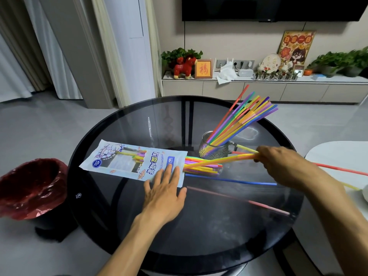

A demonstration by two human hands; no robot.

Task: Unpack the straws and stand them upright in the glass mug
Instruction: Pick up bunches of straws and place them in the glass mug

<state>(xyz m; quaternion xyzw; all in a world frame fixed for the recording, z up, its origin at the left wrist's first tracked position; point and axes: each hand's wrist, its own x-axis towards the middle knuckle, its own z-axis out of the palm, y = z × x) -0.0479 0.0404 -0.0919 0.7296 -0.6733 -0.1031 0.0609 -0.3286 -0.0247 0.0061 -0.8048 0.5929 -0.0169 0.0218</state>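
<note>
A printed plastic straw packet (127,160) lies flat on the round dark glass table (199,232), its open end to the right with a bundle of coloured straws (201,166) sticking out. My left hand (165,193) presses flat on the packet's open end. My right hand (282,166) pinches the ends of a few yellow and orange straws (229,158) that still reach into the bundle. Behind them stands the glass mug (216,148) with several straws (243,118) leaning up to the right. A blue straw (235,181) and a pink straw (239,200) lie loose on the table.
A bin with a red liner (33,186) stands on the floor left of the table. A white surface (342,156) at the right edge carries a red straw (342,168) and a yellow straw (351,186). A low cabinet (258,88) with ornaments lines the far wall.
</note>
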